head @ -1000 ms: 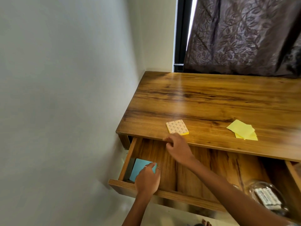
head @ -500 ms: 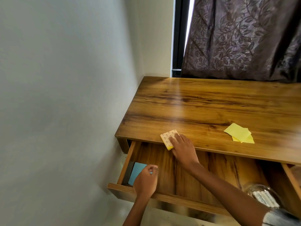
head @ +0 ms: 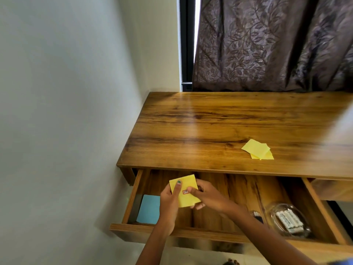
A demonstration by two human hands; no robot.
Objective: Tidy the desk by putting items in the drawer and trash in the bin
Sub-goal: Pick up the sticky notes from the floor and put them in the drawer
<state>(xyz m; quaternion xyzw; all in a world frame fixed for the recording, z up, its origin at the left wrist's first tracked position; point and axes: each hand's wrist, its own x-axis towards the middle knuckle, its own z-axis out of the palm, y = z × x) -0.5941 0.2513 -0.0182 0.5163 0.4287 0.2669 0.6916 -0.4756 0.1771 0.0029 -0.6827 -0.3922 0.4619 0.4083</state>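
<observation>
Both hands hold a yellow sticky-note pad over the open wooden drawer. My left hand grips its left edge with the thumb on top. My right hand pinches its right side. A blue sticky-note pad lies in the drawer's near left corner. Loose yellow sticky notes lie on the wooden desk, near its front edge on the right.
At the drawer's right end sits a clear plastic container with white batteries, and a small dark object beside it. A white wall runs along the left. A dark patterned curtain hangs behind the desk.
My right hand slid the pad off the desk's front edge and brought it down over the drawer. My left hand left the blue pad and took hold of the yellow pad.
</observation>
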